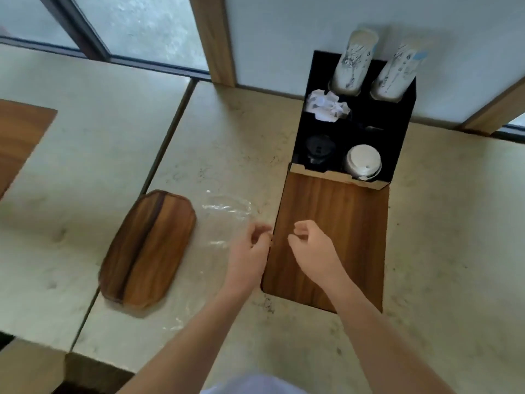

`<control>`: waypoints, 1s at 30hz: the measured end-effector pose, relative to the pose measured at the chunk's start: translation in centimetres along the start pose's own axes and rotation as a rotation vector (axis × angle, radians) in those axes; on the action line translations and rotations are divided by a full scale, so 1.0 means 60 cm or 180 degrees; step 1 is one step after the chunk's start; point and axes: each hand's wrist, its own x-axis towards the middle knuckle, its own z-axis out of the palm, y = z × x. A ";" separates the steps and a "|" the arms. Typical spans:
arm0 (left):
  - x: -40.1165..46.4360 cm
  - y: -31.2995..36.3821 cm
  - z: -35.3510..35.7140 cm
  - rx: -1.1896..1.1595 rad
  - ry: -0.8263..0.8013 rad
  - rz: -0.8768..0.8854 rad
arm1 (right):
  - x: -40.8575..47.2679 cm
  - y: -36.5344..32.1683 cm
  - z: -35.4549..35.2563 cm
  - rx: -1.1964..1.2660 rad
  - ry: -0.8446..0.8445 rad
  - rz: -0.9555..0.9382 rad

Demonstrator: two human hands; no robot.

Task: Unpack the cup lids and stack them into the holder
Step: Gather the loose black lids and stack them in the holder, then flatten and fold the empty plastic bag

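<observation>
A black holder with a wooden front panel stands on the counter at the right. A stack of white cup lids sits in its front right compartment, and black lids in the front left one. A clear plastic wrapper lies flat on the counter just left of the holder. My left hand hovers at the wrapper's right edge, fingers loosely curled, holding nothing that I can make out. My right hand hangs over the wooden panel, fingers curled and apart, with nothing in it.
Two stacks of paper cups stand in the holder's back slots, and crumpled white paper fills a middle slot. A wooden tray lies left of the wrapper. The pale stone counter runs to a window behind.
</observation>
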 end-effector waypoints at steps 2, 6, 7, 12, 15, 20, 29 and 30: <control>-0.037 -0.054 -0.054 -0.0132 0.0364 -0.0373 | -0.029 0.006 0.034 -0.0075 -0.0256 0.0055; -0.114 -0.157 -0.139 -0.1496 0.1482 -0.1822 | -0.067 0.022 0.109 -0.0267 -0.0777 0.0214; -0.133 -0.177 -0.154 -0.1750 0.1800 -0.2088 | -0.072 0.025 0.128 -0.0235 -0.0835 0.0322; -0.181 -0.216 -0.177 -0.2252 0.2327 -0.2667 | -0.081 0.025 0.215 0.1112 -0.0854 0.1511; -0.175 -0.208 -0.172 -0.2838 0.1752 -0.2975 | -0.091 0.018 0.246 0.1101 -0.0798 0.1700; -0.162 -0.205 -0.160 -0.3155 0.1237 -0.3118 | -0.103 -0.004 0.270 0.0965 -0.0795 0.1667; -0.156 -0.159 -0.144 -0.2761 0.0888 -0.1976 | -0.123 -0.013 0.223 0.1580 -0.0863 0.1348; -0.155 -0.146 -0.143 -0.2377 0.0925 -0.1714 | -0.129 -0.010 0.208 0.1632 -0.0836 0.1283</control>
